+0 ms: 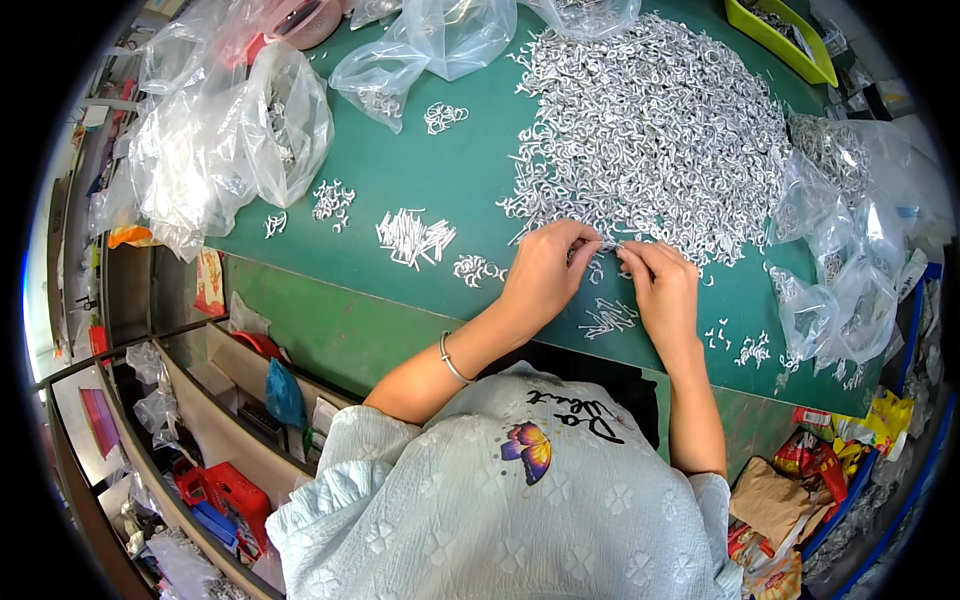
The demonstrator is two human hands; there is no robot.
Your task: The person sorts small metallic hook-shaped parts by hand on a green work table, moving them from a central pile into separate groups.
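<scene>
Over the near edge of a large heap of small silvery metal pieces [650,120], both my hands meet with fingertips nearly touching. My left hand [548,268], a bangle on its wrist, pinches a small silvery metal piece [609,245]. Thumb and forefinger of my right hand [665,285] close on the other end of it. The piece is too small to tell its exact shape. Just below my hands lies a little pile of thin straight metal pieces [608,318]. Beside my left wrist is a cluster of curved pieces [478,269].
On the green table [360,190], a pile of white straight sticks [414,237] and small sorted clusters [333,202] lie to the left. Clear plastic bags [190,140] crowd the far left; more bags [850,280] stand right. A yellow-green tray [785,40] sits far right. Open drawers [240,400] are lower left.
</scene>
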